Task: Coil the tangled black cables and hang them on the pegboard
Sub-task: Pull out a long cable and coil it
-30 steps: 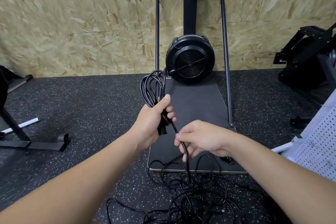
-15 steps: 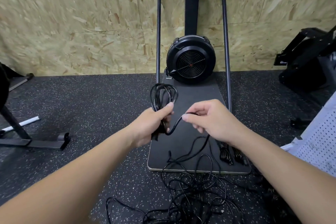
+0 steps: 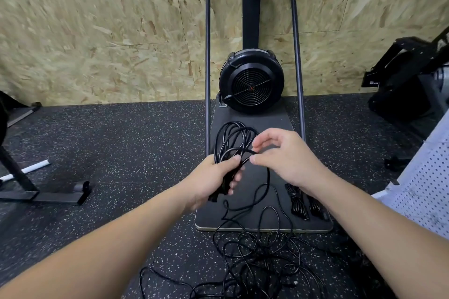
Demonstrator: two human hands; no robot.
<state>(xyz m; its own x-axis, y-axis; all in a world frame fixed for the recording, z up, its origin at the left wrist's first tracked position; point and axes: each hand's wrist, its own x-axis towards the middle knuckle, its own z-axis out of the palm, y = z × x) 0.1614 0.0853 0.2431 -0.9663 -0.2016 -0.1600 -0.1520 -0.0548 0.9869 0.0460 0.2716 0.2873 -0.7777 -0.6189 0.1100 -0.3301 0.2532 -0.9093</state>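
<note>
- Coil (image 3: 233, 143): black cable, several loops; judged light, limp, springy. Best gripped where the loops gather, as here.
- Left hand (image 3: 213, 177): fingers curled tight round the gathered loops; loops rise beyond the fingertips.
- Right hand (image 3: 286, 160): thumb and forefinger pinch the strand beside the left fingertips.
- Loose cable (image 3: 257, 260): tangled on the floor, below both hands.
- Pegboard (image 3: 427, 192): right of the right hand, well apart.

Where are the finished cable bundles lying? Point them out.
In the head view, the two finished cable bundles lie side by side on the black platform, near its front right corner, just under the right forearm and right of the loose cable.
</note>
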